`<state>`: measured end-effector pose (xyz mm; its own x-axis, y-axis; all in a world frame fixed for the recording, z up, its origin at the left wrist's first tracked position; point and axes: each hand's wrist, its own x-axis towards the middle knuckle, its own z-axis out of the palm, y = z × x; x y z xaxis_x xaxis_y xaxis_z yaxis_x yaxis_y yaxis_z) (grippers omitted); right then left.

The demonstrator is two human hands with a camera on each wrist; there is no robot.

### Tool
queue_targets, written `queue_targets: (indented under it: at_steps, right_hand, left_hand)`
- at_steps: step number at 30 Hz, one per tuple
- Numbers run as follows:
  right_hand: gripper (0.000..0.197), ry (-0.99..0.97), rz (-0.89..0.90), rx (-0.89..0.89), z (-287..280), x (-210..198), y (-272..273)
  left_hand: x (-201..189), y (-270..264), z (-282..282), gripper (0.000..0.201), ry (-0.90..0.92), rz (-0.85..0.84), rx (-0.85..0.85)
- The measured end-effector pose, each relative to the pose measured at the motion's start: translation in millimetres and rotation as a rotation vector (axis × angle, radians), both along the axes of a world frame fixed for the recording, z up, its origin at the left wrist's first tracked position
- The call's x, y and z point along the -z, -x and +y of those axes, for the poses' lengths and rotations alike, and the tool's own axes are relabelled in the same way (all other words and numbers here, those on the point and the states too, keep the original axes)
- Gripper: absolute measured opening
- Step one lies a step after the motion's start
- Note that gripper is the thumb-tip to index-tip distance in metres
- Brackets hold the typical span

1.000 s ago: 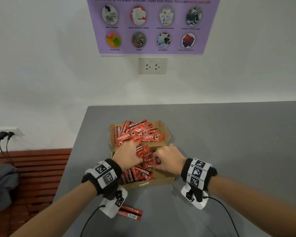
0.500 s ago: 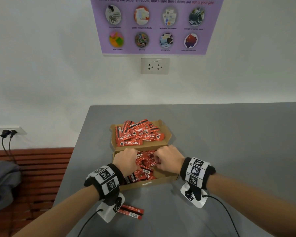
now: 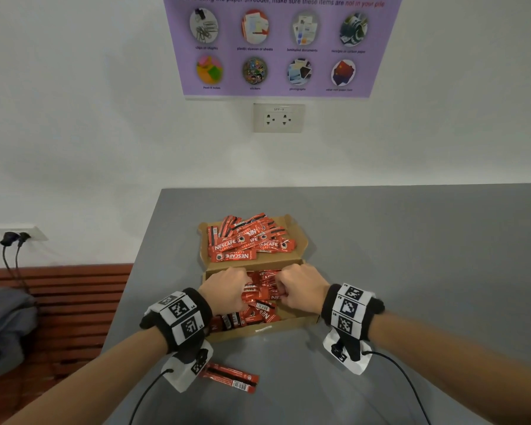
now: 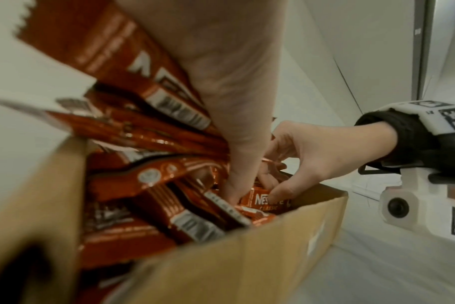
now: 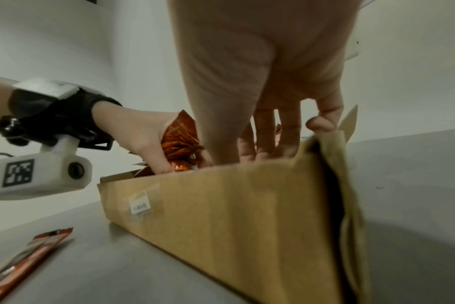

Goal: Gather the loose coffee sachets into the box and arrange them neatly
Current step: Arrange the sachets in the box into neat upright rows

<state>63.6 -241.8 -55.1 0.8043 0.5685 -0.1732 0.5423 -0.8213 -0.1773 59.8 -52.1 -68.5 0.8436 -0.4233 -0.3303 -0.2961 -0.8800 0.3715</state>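
Observation:
A brown cardboard box [image 3: 267,329] sits on the grey table, its tray full of jumbled red coffee sachets [image 3: 259,297]. More sachets [image 3: 249,243] are piled on the open lid behind. Both hands are inside the tray, knuckles up. My left hand [image 3: 227,289] grips a bunch of sachets [image 5: 181,139], as the right wrist view shows. My right hand [image 3: 301,286] pinches a sachet [image 4: 268,203] between thumb and fingers near the box's front wall [image 4: 247,257]. Two loose sachets [image 3: 230,378] lie on the table beside my left wrist, also seen as a loose sachet [image 5: 26,259] in the right wrist view.
The table's left edge [image 3: 129,289] runs close to the box, with a red slatted bench [image 3: 68,302] and a grey bag [image 3: 3,326] below it. A wall with a socket [image 3: 278,118] and a purple poster [image 3: 282,44] stands behind. Cables trail from both wrist cameras.
Both hands have drawn slightly back from the lid pile into the tray and curled tighter on the sachets between them. The box and the loose sachets have not moved.

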Motion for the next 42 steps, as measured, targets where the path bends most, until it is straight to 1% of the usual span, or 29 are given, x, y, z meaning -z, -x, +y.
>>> queue_targets:
  at_steps: [6, 10, 11, 14, 16, 18, 20, 22, 24, 25, 27, 28, 30, 31, 33, 36, 38, 39, 40, 42]
  right_hand:
    - [0.006, -0.024, 0.001, 0.007, 0, 4, -2]
    - [0.007, -0.065, -0.002, 0.007, -3, 6, -4]
    - [0.011, -0.068, -0.001, 0.005, -3, 6, -4]
    - [0.025, -0.089, 0.01, 0.016, -6, 1, -6]
    - [0.027, -0.188, 0.001, 0.073, -9, -9, -10]
    - [0.026, -0.308, -0.021, 0.148, -12, -23, -15]
    - [0.026, -0.427, 0.004, 0.165, -12, -32, -17]
    - [0.029, -0.547, 0.084, 0.112, -4, -37, -10]
    - [0.029, -0.602, 0.087, 0.069, 5, -34, -3]
    - [0.027, -0.618, 0.048, 0.075, 8, -32, -1]
    - [0.019, -0.681, -0.004, 0.131, 6, -30, -3]
    - [0.016, -0.715, 0.0, 0.165, 3, -30, -5]
    - [0.016, -0.743, 0.03, 0.228, -5, -30, -10]
    - [0.017, -0.751, 0.032, 0.255, -8, -30, -12]
    - [0.018, -0.806, -0.022, 0.317, -14, -30, -17]
    - [0.018, -0.864, -0.187, 0.384, -20, -32, -19]
    - [0.014, -0.898, -0.259, 0.335, -20, -33, -17]
    - [0.012, -0.921, -0.27, 0.29, -20, -32, -16]
    - [0.011, -0.939, -0.275, 0.242, -19, -31, -14]
    - [0.014, -0.939, -0.283, 0.15, -16, -26, -10]
  left_hand:
    - [-4, -1, -1, 0.038, -0.012, 0.038, 0.027]
    - [-8, -3, 1, 0.032, 0.028, 0.074, 0.037]
    - [-10, -3, 2, 0.03, 0.058, 0.075, 0.026]
    - [-16, -5, 4, 0.019, 0.236, 0.049, -0.041]
    - [-23, -6, 5, 0.01, 0.341, 0.026, -0.104]
    - [-28, -7, 4, 0.016, 0.443, 0.027, -0.174]
    - [-33, -7, 0, 0.022, 0.492, 0.039, -0.215]
    - [-35, -6, -7, 0.016, 0.495, 0.075, -0.183]
    - [-37, -5, -15, 0.011, 0.495, 0.087, -0.117]
    - [-37, -4, -18, 0.012, 0.502, 0.082, -0.101]
    - [-39, -3, -20, 0.022, 0.518, 0.067, -0.114]
    - [-39, -4, -18, 0.03, 0.512, 0.061, -0.131]
    - [-38, -5, -14, 0.042, 0.484, 0.078, -0.156]
    - [-35, -6, -11, 0.043, 0.48, 0.099, -0.177]
    - [-32, -6, -6, 0.035, 0.48, 0.106, -0.254]
    - [-30, -9, -1, 0.017, 0.543, 0.013, -0.437]
    - [-30, -10, 1, 0.011, 0.647, -0.001, -0.549]
    - [-30, -12, 2, 0.01, 0.721, 0.026, -0.591]
    - [-32, -12, 1, 0.012, 0.8, 0.064, -0.617]
    - [-35, -12, -1, 0.024, 0.934, 0.133, -0.644]
